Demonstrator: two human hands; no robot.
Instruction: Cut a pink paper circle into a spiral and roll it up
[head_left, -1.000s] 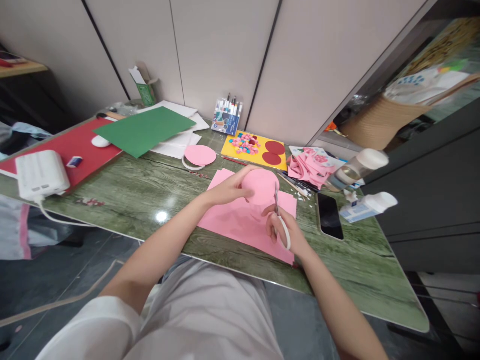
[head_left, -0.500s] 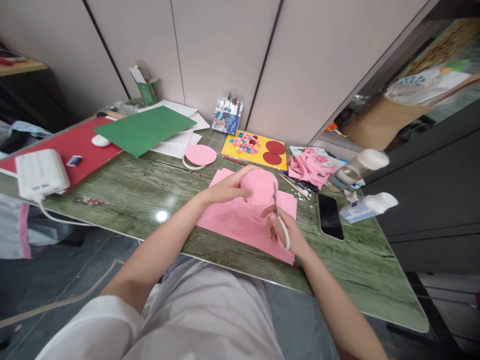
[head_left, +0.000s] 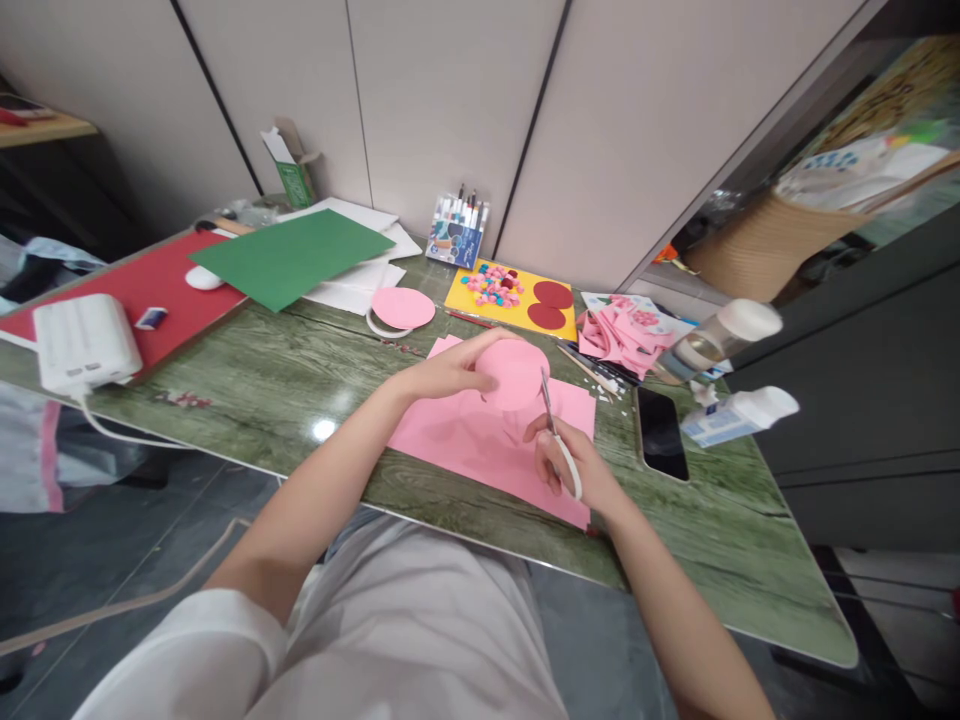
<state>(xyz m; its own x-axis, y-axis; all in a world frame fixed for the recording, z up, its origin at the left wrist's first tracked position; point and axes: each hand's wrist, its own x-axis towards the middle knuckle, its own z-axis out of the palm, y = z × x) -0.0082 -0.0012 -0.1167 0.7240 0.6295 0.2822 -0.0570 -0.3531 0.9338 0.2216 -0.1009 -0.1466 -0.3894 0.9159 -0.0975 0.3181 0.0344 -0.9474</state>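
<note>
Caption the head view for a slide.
Left hand holds a pink paper disc; right hand holds white-handled scissors at its edge, over pink sheets.

Pale grey panelled wall [head_left: 450, 90] behind, dark vertical seams between panels; recessed shelf [head_left: 667, 282] at right, dark grey cabinet front [head_left: 870, 400] beside it. Table [head_left: 720, 540] with green wood-grain top, light-coloured edging, one bright glare spot [head_left: 324, 430]. Floor [head_left: 150, 570] dark grey tile; wood-topped furniture [head_left: 52, 130] at far left.
</note>
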